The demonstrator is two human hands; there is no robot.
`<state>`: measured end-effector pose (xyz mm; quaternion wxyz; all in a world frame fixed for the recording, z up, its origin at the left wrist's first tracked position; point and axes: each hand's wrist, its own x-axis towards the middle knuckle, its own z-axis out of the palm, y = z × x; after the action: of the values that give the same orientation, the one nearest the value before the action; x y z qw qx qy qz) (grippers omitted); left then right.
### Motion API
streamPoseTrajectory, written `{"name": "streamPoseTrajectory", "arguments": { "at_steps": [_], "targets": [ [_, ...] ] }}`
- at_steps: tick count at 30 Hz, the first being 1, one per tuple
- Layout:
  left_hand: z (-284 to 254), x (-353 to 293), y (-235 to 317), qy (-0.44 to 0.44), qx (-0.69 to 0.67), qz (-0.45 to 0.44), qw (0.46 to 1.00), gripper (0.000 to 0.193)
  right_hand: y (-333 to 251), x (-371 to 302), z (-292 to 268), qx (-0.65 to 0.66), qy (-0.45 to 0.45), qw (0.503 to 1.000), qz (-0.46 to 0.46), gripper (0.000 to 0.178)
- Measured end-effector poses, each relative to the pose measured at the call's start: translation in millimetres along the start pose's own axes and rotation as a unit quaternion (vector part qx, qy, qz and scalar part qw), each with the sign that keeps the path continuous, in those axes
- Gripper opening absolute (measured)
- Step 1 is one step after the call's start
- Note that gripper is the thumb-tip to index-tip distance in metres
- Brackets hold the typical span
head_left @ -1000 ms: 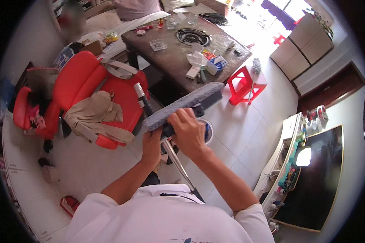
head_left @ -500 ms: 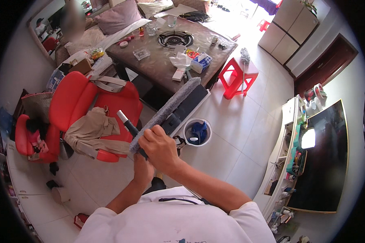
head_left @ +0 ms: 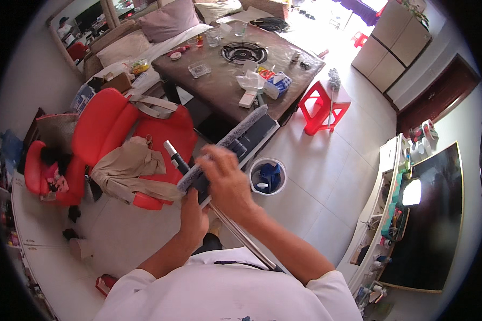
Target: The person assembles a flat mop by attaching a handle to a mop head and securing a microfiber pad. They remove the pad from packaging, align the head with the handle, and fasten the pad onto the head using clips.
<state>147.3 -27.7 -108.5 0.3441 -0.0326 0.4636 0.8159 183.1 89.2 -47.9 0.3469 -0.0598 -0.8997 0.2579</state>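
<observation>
A flat mop head (head_left: 260, 132) with a dark plate and a fuzzy grey pad (head_left: 245, 124) along one edge is held up at a slant before me. My left hand (head_left: 194, 214) is closed round its near lower end. Over the pad's near part lies my right hand (head_left: 226, 179), its fingers bent but smeared by motion, so their grip is unclear. A metal pole (head_left: 241, 235) runs from beneath my right hand back toward my body. Left of the pad a dark rod with a pale tip (head_left: 175, 156) sticks out.
Just right of the mop stands a white bucket (head_left: 284, 182) with something blue inside. A red chair (head_left: 99, 128) with beige cloth is on the left. Ahead is a brown table (head_left: 219, 101) with a gas burner; a red stool (head_left: 313, 115) holds a duster. A television (head_left: 434, 224) lines the right.
My right hand has shifted slightly up and is blurred now. The mop head has turned a little, and its metal pole has come into view. The whole scene has shifted slightly right.
</observation>
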Motion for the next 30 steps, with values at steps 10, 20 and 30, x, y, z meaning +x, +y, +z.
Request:
{"name": "streamPoseTrajectory", "arguments": {
  "at_steps": [10, 20, 30],
  "targets": [
    [-0.6, 9.7, 7.4, 0.079, -0.100, -0.103, 0.987, 0.039, 64.7, -33.7, 3.0, 0.147, 0.024, 0.928, 0.343, 0.048],
    [-6.9, 14.1, 6.3, 0.066, -0.129, -0.133, 0.980, 0.037, 37.1, -21.2, 13.5, 0.402, 0.176, 0.755, 0.487, 0.067],
    [-13.3, 20.4, -8.3, -0.066, -0.165, -0.165, 0.970, 0.044, 36.0, -26.8, 31.3, 0.530, 0.066, 0.707, 0.464, 0.025]
  ]
}}
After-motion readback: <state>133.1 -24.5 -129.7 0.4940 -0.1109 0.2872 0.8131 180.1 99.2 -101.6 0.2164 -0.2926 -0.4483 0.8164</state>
